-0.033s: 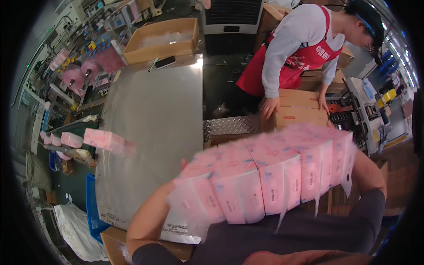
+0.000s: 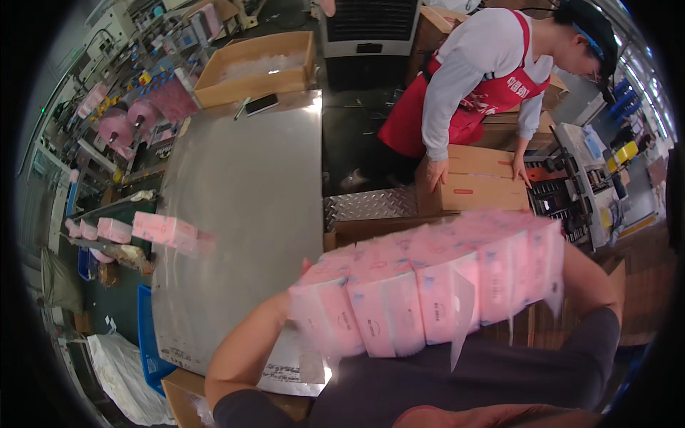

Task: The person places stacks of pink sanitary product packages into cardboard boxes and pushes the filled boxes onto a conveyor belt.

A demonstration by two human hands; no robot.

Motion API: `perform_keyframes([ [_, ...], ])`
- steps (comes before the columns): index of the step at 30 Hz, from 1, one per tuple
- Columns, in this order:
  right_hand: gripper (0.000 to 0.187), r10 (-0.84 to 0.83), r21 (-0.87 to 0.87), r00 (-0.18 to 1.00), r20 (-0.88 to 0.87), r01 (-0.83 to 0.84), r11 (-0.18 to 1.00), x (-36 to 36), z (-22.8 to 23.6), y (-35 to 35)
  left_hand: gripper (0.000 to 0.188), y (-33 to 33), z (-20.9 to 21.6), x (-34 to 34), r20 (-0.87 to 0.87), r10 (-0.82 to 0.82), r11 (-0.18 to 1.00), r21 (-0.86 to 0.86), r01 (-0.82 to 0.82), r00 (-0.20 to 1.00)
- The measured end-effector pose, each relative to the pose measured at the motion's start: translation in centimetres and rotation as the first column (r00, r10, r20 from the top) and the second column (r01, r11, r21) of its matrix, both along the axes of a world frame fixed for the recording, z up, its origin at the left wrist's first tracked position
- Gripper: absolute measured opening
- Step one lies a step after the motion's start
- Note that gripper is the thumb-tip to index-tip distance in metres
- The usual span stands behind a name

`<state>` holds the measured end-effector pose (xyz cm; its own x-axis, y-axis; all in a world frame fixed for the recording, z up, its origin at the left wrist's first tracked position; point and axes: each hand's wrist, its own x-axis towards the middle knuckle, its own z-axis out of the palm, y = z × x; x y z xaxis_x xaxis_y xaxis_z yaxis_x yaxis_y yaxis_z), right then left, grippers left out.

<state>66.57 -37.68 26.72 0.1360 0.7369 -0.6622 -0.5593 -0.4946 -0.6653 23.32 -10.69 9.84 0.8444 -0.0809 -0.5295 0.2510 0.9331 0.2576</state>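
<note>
A row of several pink film-wrapped packs [image 2: 421,285] hangs in front of my body, tilted and slightly blurred, with loose flaps of clear film along its near side. My left hand [image 2: 294,291] grips the row's left end, and only part of it shows. Around the right end reaches my right arm; the right hand is hidden behind the packs. To the left, a single pink pack [image 2: 164,230] lies where a narrow conveyor [image 2: 128,253] meets the metal table [image 2: 242,192], and a few similar packs follow behind it.
Across from me a person in a red apron [image 2: 492,93] presses both hands on a closed carton [image 2: 478,182]. A phone [image 2: 261,104] and an open box of clear film [image 2: 257,68] are at the table's far end. A blue crate [image 2: 148,342] stands left.
The row of packs has shifted slightly in my hands' hold, its left end inward and its right end a little lower. The person across stays in place.
</note>
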Motion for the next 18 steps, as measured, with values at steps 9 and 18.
perform_keyframes([
  [9, 0.068, 0.758, -0.534, -0.017, 0.652, -0.720, 0.443, 3.2, -34.7, -1.8, 0.091, -1.4, -5.4, 8.9, -0.755, -0.355, -0.597, 0.637, 0.487, 0.551],
  [18, 0.085, 0.550, -0.548, -0.363, 0.752, -0.808, 0.217, -6.6, -32.0, -3.3, 0.100, -8.5, -16.5, 8.2, -0.847, -0.414, -0.655, 0.531, 0.537, 0.333],
])
